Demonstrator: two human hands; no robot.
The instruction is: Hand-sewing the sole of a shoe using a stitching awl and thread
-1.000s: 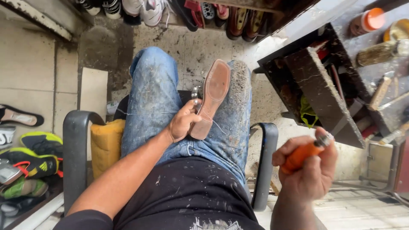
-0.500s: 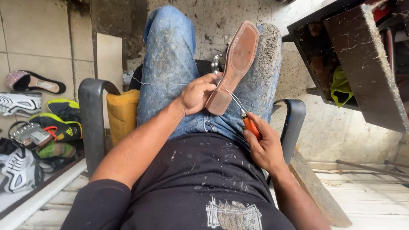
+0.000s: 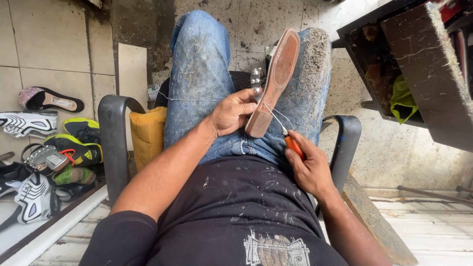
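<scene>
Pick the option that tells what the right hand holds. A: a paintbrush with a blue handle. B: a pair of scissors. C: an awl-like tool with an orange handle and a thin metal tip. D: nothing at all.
C: the right hand grips an orange-handled tool whose thin metal tip points at the heel end of the sandal, sole up, steadied by the left hand.

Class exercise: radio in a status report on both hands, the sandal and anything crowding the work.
Left hand grips sandal, sole up, on lap. Right hand holds orange-handled awl, tip at sandal's heel end. Thread crosses left thigh; chair armrests flank.
</scene>
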